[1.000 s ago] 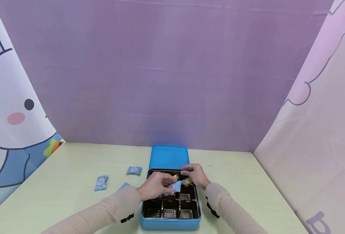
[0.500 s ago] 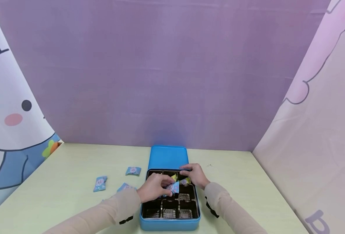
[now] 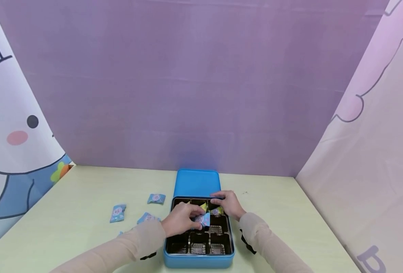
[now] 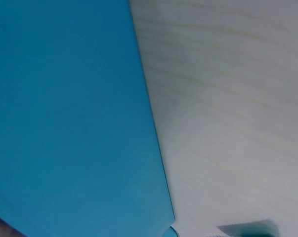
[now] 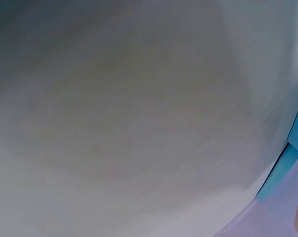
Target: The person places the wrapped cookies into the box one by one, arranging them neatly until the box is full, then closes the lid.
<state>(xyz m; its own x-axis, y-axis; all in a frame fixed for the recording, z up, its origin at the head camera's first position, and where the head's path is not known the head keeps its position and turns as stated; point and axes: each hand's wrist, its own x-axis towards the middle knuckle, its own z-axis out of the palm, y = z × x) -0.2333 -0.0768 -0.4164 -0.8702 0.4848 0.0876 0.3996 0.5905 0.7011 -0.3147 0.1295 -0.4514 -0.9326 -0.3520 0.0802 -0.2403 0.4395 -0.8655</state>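
Three packets (image 3: 118, 213) left of tin (image 3: 199, 261); left hand (image 3: 179, 220) pinching packet (image 3: 203, 218) over tray, right hand (image 3: 229, 204) gripping tin's far rim.

Blue tin (image 3: 198, 261) with dark tray, blue packets (image 3: 118, 213), pale green table (image 3: 85, 197), purple backdrop (image 3: 194, 83).

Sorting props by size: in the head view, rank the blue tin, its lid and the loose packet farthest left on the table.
1. blue tin
2. lid, though it lies farther from the camera, so this is unsure
3. loose packet, clearly smallest

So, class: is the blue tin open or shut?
Open. The blue tin shows its dark compartments, and its lid lies flat behind it.
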